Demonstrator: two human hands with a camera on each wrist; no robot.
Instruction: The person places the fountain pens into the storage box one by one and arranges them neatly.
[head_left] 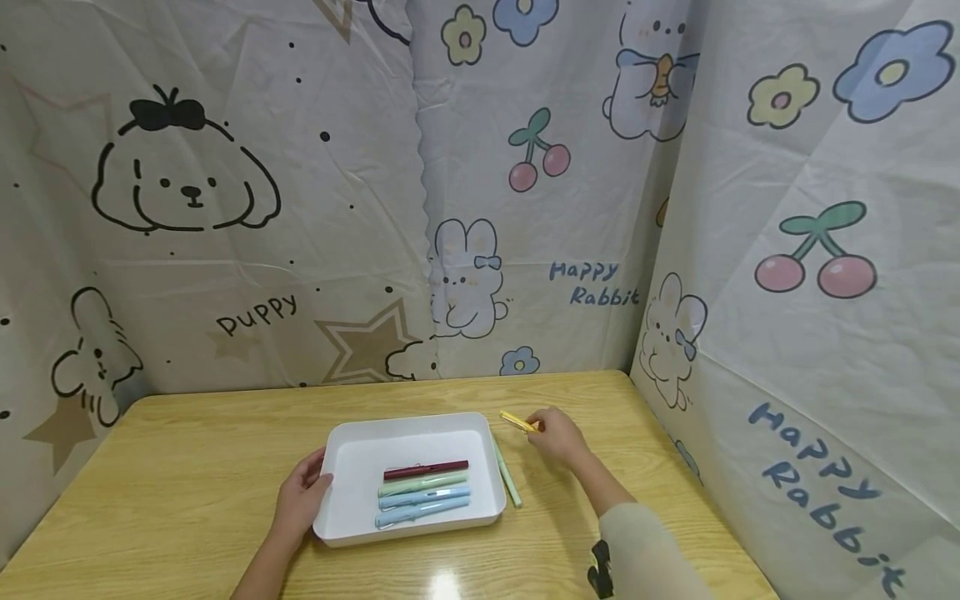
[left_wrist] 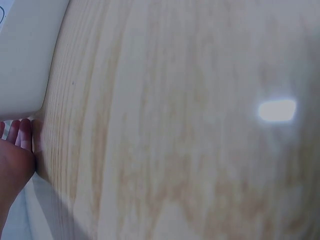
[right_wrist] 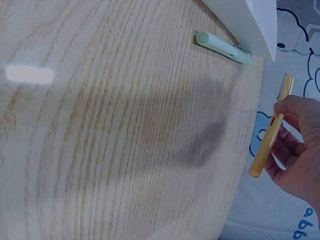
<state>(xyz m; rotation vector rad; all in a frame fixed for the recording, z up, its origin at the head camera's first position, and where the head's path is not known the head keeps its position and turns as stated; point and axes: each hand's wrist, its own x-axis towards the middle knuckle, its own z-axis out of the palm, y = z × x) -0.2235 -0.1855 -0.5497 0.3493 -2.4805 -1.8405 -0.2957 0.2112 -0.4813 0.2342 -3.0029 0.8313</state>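
Observation:
A white tray stands on the table, and my left hand grips its left side with the thumb at the rim. Inside it lie a dark red pen, a pale green pen and two light blue pens, roughly parallel. My right hand pinches a yellow pen above the table, beyond the tray's right side; the right wrist view shows that yellow pen between thumb and fingers. Another pale green pen lies on the table along the tray's right wall.
The wooden table extends around the tray. Printed cloth hangs behind it and another cloth panel along its right side. Light glares off the tabletop near the front edge.

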